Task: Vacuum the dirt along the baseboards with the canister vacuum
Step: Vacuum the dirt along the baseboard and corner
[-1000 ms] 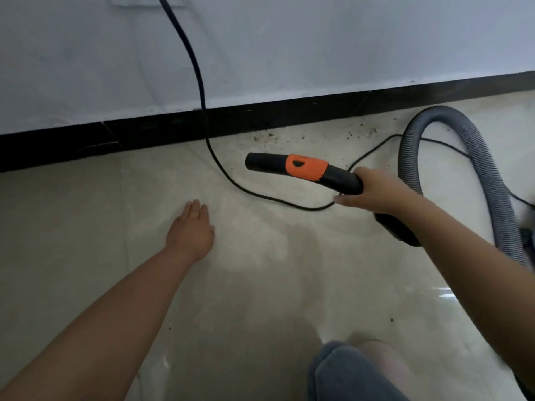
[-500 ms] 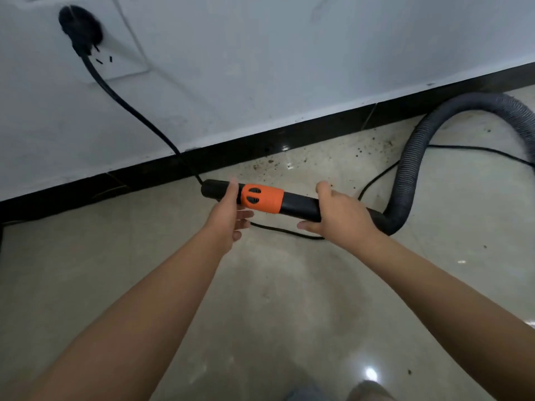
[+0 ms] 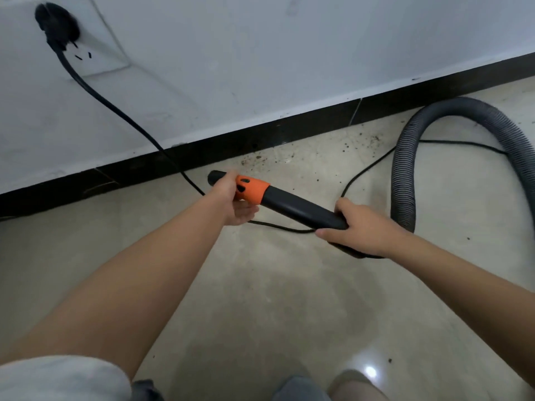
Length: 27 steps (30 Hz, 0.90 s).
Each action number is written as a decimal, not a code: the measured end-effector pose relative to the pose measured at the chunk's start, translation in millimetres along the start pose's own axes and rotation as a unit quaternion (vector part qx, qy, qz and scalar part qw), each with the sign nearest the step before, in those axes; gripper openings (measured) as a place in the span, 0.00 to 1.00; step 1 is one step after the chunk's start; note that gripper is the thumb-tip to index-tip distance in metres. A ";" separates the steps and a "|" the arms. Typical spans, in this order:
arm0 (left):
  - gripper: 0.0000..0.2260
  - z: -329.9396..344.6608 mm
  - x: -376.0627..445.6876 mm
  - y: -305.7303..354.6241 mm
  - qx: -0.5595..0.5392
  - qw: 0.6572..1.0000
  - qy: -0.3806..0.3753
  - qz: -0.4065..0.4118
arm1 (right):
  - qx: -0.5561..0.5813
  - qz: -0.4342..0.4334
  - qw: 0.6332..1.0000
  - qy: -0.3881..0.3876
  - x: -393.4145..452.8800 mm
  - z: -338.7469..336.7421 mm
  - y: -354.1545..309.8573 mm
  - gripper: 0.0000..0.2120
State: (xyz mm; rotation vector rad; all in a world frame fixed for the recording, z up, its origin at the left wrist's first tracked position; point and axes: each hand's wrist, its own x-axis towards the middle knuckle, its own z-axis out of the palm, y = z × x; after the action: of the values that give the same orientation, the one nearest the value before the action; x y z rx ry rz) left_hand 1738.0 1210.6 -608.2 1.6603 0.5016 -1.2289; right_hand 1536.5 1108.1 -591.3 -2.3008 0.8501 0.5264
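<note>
Head: both hands (image 3: 231, 198) (image 3: 359, 230) hold wand (image 3: 295, 208).

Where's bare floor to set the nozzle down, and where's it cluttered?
Bare tile between the forearms, and left of the power cord under the baseboard. Crowded right: hose loop, cord, dirt. Both hands hold the nozzle.

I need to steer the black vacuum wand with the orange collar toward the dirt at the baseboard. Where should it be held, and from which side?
Grip the black vacuum wand with the orange collar on its smooth rear section near the grey ribbed hose, from above, as the right hand does. The left hand steadies the front, at the collar's front edge, from the near side. That probably leaves the open tip free to reach the scattered brown dirt.
</note>
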 end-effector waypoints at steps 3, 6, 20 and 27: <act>0.23 8.9 4.1 5.8 0.151 0.986 -0.045 0.054 | 0.053 0.030 0.995 0.079 -9.5 -1.2 6.3 0.18; 0.24 -4.3 17.1 7.5 0.483 0.854 0.085 0.171 | 0.034 0.066 0.993 0.089 -13.4 -6.8 9.5 0.15; 0.15 -98.2 56.3 -13.2 0.921 0.305 0.097 0.219 | -0.108 0.085 0.989 0.047 -22.3 -37.1 -73.7 0.18; 0.21 -133.2 71.0 -33.5 0.891 0.335 0.106 0.287 | -0.144 0.090 0.985 0.029 5.3 -18.5 -103.2 0.16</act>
State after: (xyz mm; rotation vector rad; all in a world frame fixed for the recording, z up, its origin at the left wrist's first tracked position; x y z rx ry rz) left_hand 1805.9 1326.7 -684.6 3.1089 -2.1062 -0.5670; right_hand 1613.7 1155.3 -538.0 -2.5229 1.0768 0.7030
